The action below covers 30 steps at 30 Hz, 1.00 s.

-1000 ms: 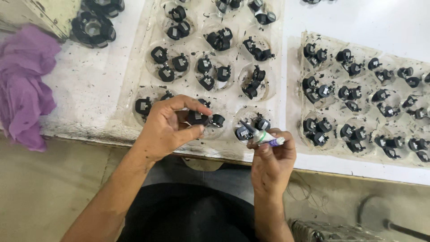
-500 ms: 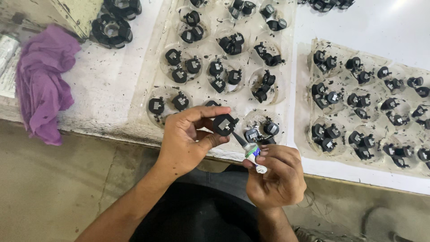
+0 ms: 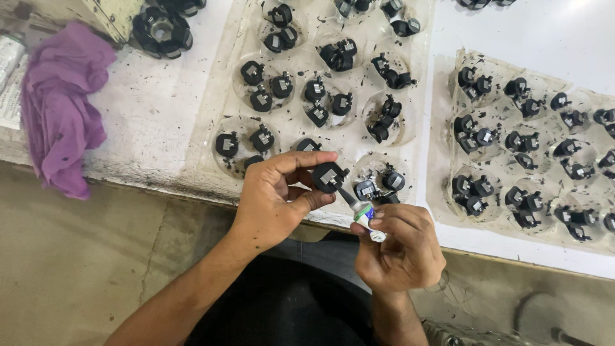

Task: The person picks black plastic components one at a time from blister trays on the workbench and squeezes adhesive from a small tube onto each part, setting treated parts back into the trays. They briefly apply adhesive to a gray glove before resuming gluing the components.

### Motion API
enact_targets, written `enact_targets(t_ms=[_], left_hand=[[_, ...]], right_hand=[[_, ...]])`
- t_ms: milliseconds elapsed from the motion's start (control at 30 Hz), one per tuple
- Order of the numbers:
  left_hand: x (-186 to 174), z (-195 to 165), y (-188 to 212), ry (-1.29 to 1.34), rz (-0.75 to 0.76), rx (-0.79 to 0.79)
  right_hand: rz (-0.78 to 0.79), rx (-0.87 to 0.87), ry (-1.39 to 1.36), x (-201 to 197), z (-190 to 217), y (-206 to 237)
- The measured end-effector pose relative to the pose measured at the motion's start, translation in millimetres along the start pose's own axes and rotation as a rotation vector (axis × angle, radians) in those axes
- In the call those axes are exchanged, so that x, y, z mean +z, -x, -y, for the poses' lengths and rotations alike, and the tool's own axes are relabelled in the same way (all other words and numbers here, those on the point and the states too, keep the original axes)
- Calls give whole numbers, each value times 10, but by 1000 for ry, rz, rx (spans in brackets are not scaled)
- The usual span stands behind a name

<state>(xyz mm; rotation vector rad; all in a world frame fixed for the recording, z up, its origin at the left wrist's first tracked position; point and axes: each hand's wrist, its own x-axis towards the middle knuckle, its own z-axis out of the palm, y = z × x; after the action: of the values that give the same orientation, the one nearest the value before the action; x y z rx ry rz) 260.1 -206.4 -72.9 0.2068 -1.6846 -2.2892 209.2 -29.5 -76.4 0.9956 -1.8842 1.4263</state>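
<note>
Item: one small black part (image 3: 328, 176) with a pale label face, pinched between our left hand's (image 3: 275, 202) thumb and fingers, just in front of the near clear tray (image 3: 221, 96). A second ago this hand was down at the tray's front row; we now have the part lifted clear of its pocket and turned toward the tube.

Item: small tube (image 3: 362, 211), white with a green and blue band, gripped in our closed right hand (image 3: 397, 250). Its dark nozzle touches the part's lower edge. A second ago it sat level and apart from the part; the contact suggests application is under way.

Item: near clear tray, round pockets holding black parts in twos and threes.

Item: second tray (image 3: 448, 138), right of the first, likewise filled.

Item: purple cloth (image 3: 57, 109), well left of the near tray, draped over the bench (image 3: 147, 115) edge.

Item: larger black ring part (image 3: 160, 31), beyond the near tray's left corner.
</note>
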Motion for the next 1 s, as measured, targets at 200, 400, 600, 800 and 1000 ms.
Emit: enact_targets(t_ms=[200, 400, 600, 800, 1000], left_hand=[[-13, 30, -13, 42, 4, -7], [-15, 100, -12, 57, -12, 17], [16, 207, 64, 325, 0, -123], [41, 336, 126, 455, 59, -174], [28, 415, 140, 526, 86, -231]], right_hand=[[-5, 8, 0, 6, 5, 16], [1, 25, 15, -9, 5, 38], [-68, 110, -90, 29, -7, 125], [-124, 78, -147, 45, -49, 132], [-34, 86, -105, 51, -42, 75]])
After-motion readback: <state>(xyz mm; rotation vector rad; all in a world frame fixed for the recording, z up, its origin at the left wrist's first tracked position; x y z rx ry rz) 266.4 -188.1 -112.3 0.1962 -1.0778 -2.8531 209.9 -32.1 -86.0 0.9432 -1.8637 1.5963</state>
